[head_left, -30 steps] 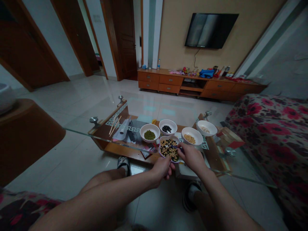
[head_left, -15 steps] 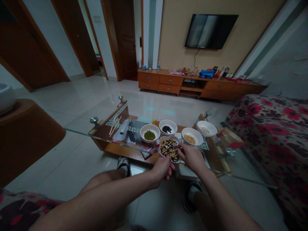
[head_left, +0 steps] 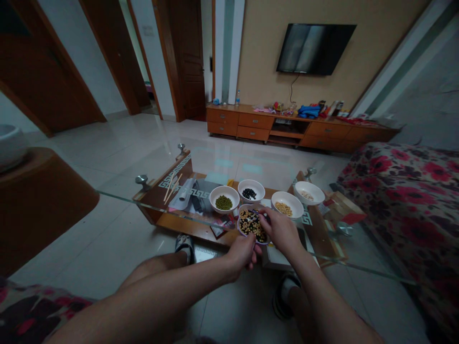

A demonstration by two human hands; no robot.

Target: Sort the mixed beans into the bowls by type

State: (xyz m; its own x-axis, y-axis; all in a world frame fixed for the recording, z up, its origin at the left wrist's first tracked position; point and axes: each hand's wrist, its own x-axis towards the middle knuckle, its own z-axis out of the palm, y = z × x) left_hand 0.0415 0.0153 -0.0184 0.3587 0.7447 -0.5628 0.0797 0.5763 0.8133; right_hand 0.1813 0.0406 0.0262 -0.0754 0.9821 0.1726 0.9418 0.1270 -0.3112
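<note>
My left hand (head_left: 245,254) pinches the near rim of a scalloped, flower-shaped dish (head_left: 238,227) with a pale purple edge. Soybeans and black beans (head_left: 251,222) lie mixed inside it. Over the dish's right side, my right hand (head_left: 281,230) is closed on a thin dark utensil (head_left: 256,211); its kind is hard to make out. Around the dish stand white bowls: one with green mung beans (head_left: 224,203), one with black beans (head_left: 248,193), one with soybeans (head_left: 283,208). Farther right, another white bowl (head_left: 317,195) contains a few pale pieces.
Everything stands on a glass coffee table (head_left: 118,197) with metal knobs (head_left: 142,180). Chopsticks (head_left: 173,187) and papers show at its left, a cardboard box (head_left: 344,208) at its right. A flowered sofa (head_left: 405,191) flanks it; a TV cabinet (head_left: 254,121) stands beyond.
My right hand has moved slightly left and up over the dish, with the utensil now nearer the far rim. My left hand keeps its hold on the dish. The view has shifted slightly.
</note>
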